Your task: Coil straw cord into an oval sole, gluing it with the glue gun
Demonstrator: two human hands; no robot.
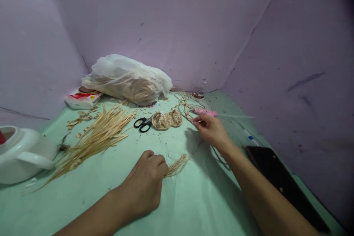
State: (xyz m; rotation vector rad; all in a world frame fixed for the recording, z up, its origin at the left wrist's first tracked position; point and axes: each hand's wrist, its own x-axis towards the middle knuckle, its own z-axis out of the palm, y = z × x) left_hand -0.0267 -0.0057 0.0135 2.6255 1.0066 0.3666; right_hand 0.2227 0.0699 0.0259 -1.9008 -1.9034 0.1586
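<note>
My left hand (149,177) is closed round one end of a braided strip of natural fibre (177,164), low over the green tabletop. From that strip a thin strand runs up toward my right hand (211,129), whose fingers are pinched on a tan fibre cord (188,117). The cord trails in loose loops toward the back wall. Between and beyond my hands lies a woven fibre piece with two rounded ends (166,120). Black-handled scissors (143,123) touch or nearly touch its left side. A pink glue gun (205,112) with a clear stick lies just behind my right hand.
Dry straw strips (102,136) spread across the left side, near a white plastic jug (24,155). A filled plastic bag (129,81) and a white box (84,100) stand at the back. A dark phone-like slab (276,177) lies right, beside my forearm. Purple walls enclose the table.
</note>
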